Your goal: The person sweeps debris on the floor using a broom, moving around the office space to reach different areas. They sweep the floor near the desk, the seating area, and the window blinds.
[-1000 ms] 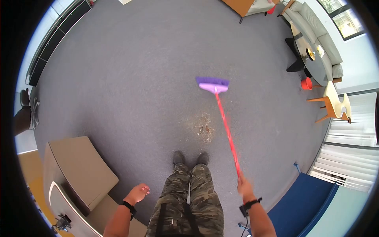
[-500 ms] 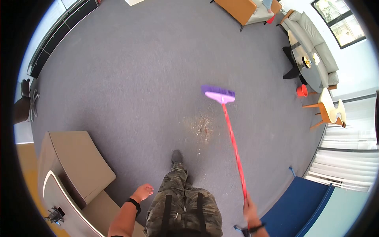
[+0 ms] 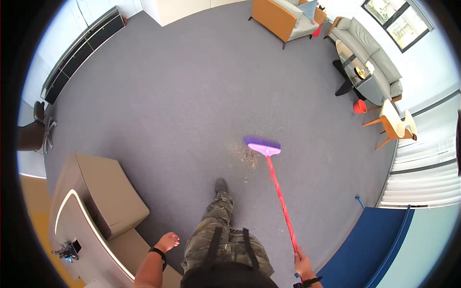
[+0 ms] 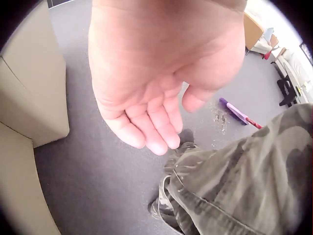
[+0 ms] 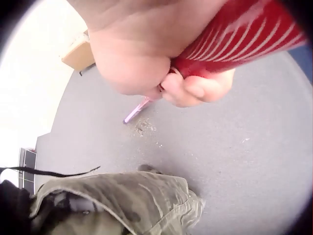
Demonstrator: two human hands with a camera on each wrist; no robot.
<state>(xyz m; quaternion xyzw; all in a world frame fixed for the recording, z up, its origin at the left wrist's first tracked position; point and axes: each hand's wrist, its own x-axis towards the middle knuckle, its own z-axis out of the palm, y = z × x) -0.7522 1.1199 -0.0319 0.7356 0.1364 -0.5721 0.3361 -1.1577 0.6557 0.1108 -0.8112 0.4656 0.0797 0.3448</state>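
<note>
My right hand (image 3: 302, 265) grips the red handle of a broom (image 3: 282, 204), its fingers curled round the shaft in the right wrist view. The broom's pink and purple head (image 3: 263, 146) lies on the grey floor ahead of me, its bristles facing away. Scattered debris (image 3: 249, 157) lies just left of and below the head, whose near side overlaps the pile in this view. At my left side hangs the left hand (image 4: 161, 83), holding nothing, with its fingers loosely bent.
A beige cabinet-like block (image 3: 113, 192) and a curved desk (image 3: 91, 240) stand close at my left. A blue bench (image 3: 365, 240) is at the right. Farther right are a chair (image 3: 396, 124), a red bucket (image 3: 359, 106) and an oval table (image 3: 355, 77).
The broom head has come nearer to me, from beyond the debris to its edge. My right hand has moved back and down with the handle. I have stepped forward; the left hand stays empty.
</note>
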